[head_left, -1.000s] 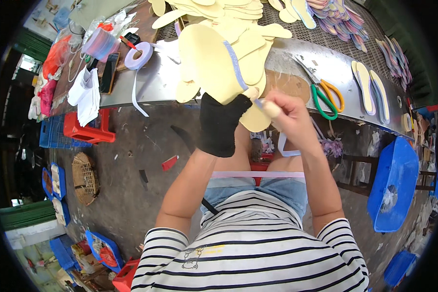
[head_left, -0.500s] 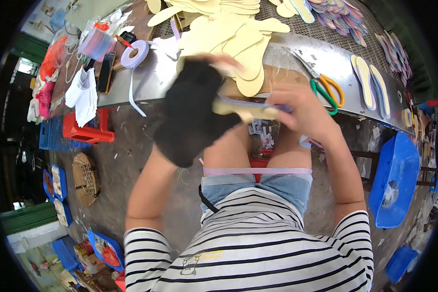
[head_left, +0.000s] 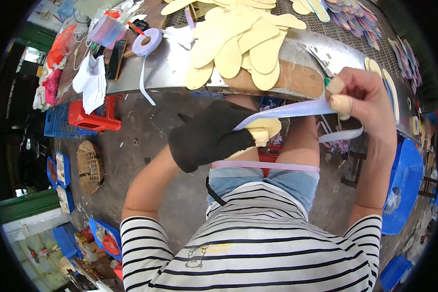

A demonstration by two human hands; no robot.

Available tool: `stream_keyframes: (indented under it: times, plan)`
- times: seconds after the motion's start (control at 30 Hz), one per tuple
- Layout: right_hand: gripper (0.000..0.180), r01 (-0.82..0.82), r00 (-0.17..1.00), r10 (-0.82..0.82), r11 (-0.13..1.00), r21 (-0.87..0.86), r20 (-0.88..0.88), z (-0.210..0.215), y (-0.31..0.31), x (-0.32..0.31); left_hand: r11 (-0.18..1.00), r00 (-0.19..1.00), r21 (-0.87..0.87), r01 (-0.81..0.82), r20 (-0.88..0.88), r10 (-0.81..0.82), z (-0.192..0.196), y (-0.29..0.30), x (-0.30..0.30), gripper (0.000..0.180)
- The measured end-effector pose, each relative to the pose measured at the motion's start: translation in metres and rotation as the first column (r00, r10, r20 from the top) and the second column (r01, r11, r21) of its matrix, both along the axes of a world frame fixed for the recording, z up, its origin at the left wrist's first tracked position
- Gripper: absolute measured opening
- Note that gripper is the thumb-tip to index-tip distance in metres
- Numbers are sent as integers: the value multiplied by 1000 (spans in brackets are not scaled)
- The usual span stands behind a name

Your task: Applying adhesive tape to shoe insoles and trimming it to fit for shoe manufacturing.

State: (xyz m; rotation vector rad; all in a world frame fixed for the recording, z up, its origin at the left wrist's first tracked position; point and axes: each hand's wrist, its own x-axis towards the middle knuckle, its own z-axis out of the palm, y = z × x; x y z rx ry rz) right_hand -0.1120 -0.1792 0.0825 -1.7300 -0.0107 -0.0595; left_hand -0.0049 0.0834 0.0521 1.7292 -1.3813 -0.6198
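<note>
My left hand (head_left: 209, 131), in a black glove with taped fingertips, is closed around a pale yellow insole (head_left: 272, 125); only one rounded end of it shows. From the glove a pale lilac tape strip (head_left: 292, 110) runs taut to my right hand (head_left: 370, 100), which pinches it between a thumb and finger wrapped in beige tape. The strip's loose part loops below my right hand. Both hands are over my lap, in front of the table edge. A pile of yellow insoles (head_left: 228, 56) lies on the metal table beyond them.
A lilac tape roll (head_left: 147, 42) and a phone (head_left: 116, 60) lie on the table's left. Scissors (head_left: 318, 61) are partly hidden behind my right hand. Patterned insoles (head_left: 353, 19) are stacked far right. A red stool (head_left: 95, 114) and blue tub (head_left: 405, 180) stand below.
My right hand has moved right and up, drawing the tape strip out long. My gloved left hand has come down from the pile's edge with the insole. The view has shifted slightly.
</note>
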Motion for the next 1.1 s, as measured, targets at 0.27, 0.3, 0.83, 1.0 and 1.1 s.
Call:
stream_keyframes:
  times: [0.27, 0.3, 0.83, 1.0, 1.1]
  plan:
    - [13, 331, 931, -357, 913, 239, 71, -37, 73, -29, 882, 790, -170, -440, -541, 290, -11, 4, -31, 26]
    - [11, 360, 917, -390, 899, 247, 82, -40, 83, -26, 882, 790, -171, -439, -541, 288, -13, 0, -36, 26]
    - [7, 250, 947, -297, 919, 304, 120, -68, 106, 1, 565, 673, -391, -727, -569, 472, -35, -43, -43, 21]
    - [4, 271, 940, -315, 924, 269, 133, -74, 102, 1, 483, 436, -197, -853, -777, 454, -22, -46, -35, 16]
    - [4, 230, 939, -262, 960, 161, 223, -73, 95, 7, 557, 509, -226, -799, -749, 425, -19, -48, -24, 18]
